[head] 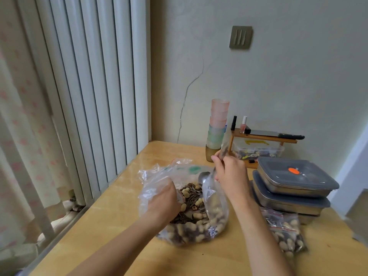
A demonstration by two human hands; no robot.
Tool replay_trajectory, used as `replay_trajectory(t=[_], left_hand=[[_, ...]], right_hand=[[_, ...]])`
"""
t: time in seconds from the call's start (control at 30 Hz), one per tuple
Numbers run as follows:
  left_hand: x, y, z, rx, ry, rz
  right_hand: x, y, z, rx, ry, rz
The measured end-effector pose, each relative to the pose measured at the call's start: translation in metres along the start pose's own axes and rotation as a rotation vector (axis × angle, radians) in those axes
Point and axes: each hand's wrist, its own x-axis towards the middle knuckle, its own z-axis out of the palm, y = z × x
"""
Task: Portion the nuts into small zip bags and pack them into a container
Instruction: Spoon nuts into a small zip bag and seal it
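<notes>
Left hand's (pixel 166 198) fingertips hidden inside the big nut bag (pixel 185 206); right hand (pixel 231 176) covers the small zip bag's (pixel 223 150) blurred top; spoon (pixel 204 177) half hidden; both forearms cut off by the bottom edge.

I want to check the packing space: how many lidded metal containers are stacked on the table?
3: the top container, a second one under it, and a third at the bottom, mostly hidden, all at the table's right side.

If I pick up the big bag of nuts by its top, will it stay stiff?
Probably not. The big bag is thin crinkled plastic, so it would likely sag and flop. It looks heavy with peanuts and seeds low down. Its mouth is wide open, so nuts might spill if it tips.
</notes>
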Motion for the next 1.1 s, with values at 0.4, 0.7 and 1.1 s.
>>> replay_trajectory(t=[0.4, 0.7, 1.1], left_hand=[[-0.009, -0.002, -0.008, 0.057, 0.077, -0.012], [-0.009, -0.003, -0.003, 0.053, 0.046, -0.010], [-0.011, -0.005, -0.007, 0.100, -0.009, -0.043]], right_hand=[[-0.005, -0.006, 0.004, 0.045, -0.174, -0.080], [-0.002, -0.012, -0.002, -0.003, -0.233, -0.085], [-0.005, -0.016, -0.004, 0.082, -0.291, 0.000]])
